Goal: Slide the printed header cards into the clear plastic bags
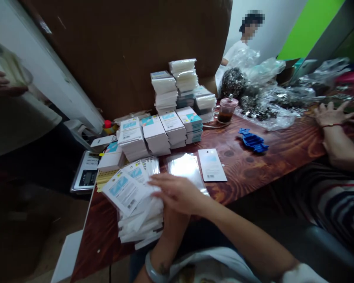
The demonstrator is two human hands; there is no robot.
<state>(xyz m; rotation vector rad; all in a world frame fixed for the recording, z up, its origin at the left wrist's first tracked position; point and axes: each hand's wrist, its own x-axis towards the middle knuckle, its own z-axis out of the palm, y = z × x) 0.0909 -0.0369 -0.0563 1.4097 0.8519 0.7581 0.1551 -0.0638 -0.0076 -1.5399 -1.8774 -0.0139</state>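
My right hand (177,192) crosses over my left, its fingers closed around the edge of a bagged card (150,192); this area is slightly blurred. My left hand (175,220), below a pale bangle, has its fingers hidden behind the right hand and the bags. Under and beside them is a loose heap of bagged cards (140,228), with a printed blue-and-white card (124,190) on top. Right of my hands lie clear plastic bags (186,169) and a single white card with a hanging hole (212,165).
Stacks of cards (156,133) and taller bagged stacks (165,90) stand behind. A lidded cup (226,109), blue plastic part (253,140) and bags of metallic pieces (262,102) sit rightward. A co-worker's hand (332,114) rests at right. A scale (87,173) is at left.
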